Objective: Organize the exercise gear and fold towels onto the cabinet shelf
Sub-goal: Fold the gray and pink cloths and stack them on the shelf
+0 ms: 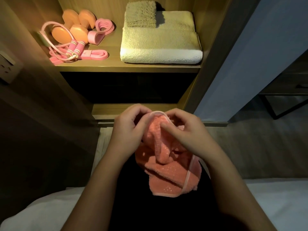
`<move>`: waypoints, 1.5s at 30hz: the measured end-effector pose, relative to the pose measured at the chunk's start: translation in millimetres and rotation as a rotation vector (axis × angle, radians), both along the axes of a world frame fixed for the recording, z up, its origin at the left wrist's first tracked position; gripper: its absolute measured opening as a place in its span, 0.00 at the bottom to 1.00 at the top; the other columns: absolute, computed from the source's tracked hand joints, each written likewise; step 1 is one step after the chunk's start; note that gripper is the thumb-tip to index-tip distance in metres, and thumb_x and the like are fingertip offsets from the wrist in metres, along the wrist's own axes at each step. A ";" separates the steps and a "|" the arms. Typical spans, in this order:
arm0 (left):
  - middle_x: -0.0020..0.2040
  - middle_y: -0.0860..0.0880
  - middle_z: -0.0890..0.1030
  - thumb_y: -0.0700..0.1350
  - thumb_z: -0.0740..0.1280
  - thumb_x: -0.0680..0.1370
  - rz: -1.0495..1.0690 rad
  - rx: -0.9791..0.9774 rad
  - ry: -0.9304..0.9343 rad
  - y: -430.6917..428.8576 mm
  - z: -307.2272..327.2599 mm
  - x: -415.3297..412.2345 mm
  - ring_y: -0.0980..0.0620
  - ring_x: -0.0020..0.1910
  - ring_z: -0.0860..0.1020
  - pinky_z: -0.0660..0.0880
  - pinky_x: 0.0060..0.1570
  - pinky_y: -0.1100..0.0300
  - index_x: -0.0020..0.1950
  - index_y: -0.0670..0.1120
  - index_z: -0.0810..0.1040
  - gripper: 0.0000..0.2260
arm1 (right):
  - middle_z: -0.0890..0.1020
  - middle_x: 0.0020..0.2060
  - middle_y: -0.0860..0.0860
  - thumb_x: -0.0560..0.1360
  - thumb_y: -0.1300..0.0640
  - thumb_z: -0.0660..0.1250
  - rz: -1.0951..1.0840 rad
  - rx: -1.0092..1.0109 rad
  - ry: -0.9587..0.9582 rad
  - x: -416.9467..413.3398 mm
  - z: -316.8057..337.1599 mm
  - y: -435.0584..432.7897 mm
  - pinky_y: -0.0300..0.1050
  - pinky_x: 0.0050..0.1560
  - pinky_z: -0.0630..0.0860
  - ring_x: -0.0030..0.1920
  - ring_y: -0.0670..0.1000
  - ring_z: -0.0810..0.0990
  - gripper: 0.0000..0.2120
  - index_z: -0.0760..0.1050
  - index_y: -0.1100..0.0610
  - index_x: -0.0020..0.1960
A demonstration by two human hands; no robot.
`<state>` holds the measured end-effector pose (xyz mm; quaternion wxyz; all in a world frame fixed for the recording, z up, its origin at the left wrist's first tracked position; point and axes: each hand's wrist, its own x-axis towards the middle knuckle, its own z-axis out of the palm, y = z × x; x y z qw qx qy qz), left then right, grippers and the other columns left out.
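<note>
Below the cabinet shelf [130, 68], the left hand [128, 130] and right hand [185, 132] both pinch the top edge of a crumpled pink towel [166, 164].

A folded cream towel [160, 45] is laid on the right of the cabinet shelf [115, 64], with a beige towel [141, 15] stacked on it. Orange dumbbells [60, 35], a jump rope [73, 49] and pink bands [105, 25] are grouped at the shelf's left. A crumpled pink towel [166, 164] is held below the shelf.

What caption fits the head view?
Left hand and right hand grip a pink towel below shelved towels and exercise gear.
</note>
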<state>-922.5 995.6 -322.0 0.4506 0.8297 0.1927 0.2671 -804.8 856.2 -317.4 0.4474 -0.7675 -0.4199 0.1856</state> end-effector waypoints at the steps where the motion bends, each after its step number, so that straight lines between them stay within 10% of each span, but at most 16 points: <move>1: 0.40 0.56 0.79 0.45 0.67 0.79 -0.009 0.009 -0.027 1.9 7.1 5.1 0.58 0.42 0.78 0.73 0.41 0.66 0.45 0.49 0.78 0.04 | 0.82 0.41 0.45 0.77 0.54 0.68 0.001 0.025 -0.026 1.4 9.2 4.9 0.42 0.44 0.76 0.44 0.43 0.80 0.04 0.80 0.52 0.49; 15: 0.36 0.40 0.82 0.47 0.70 0.77 -0.115 -0.050 -0.086 40.6 98.9 56.1 0.51 0.33 0.76 0.70 0.37 0.56 0.42 0.44 0.80 0.07 | 0.76 0.33 0.42 0.80 0.59 0.63 -0.169 0.288 -0.194 61.5 121.0 43.5 0.31 0.38 0.67 0.36 0.37 0.74 0.11 0.74 0.51 0.39; 25: 0.33 0.55 0.81 0.52 0.71 0.75 -0.161 0.130 -0.029 71.0 171.5 64.0 0.62 0.31 0.75 0.69 0.31 0.70 0.38 0.51 0.82 0.08 | 0.81 0.42 0.46 0.79 0.50 0.64 -0.052 0.238 -0.156 78.2 197.5 47.7 0.37 0.42 0.76 0.42 0.42 0.80 0.08 0.81 0.49 0.45; 35: 0.42 0.47 0.84 0.53 0.73 0.73 -0.178 0.141 0.126 106.2 237.2 66.4 0.48 0.42 0.84 0.81 0.43 0.52 0.45 0.46 0.84 0.10 | 0.78 0.37 0.44 0.80 0.50 0.62 -0.291 0.468 -0.207 101.4 276.4 68.0 0.40 0.38 0.69 0.40 0.43 0.75 0.12 0.79 0.48 0.39; 45: 0.41 0.50 0.83 0.57 0.73 0.72 -0.005 0.265 0.115 149.3 293.5 31.7 0.53 0.41 0.83 0.76 0.33 0.65 0.43 0.51 0.85 0.10 | 0.80 0.42 0.48 0.80 0.49 0.63 -0.498 0.591 -0.095 151.7 338.6 52.4 0.41 0.39 0.73 0.42 0.47 0.77 0.10 0.80 0.52 0.51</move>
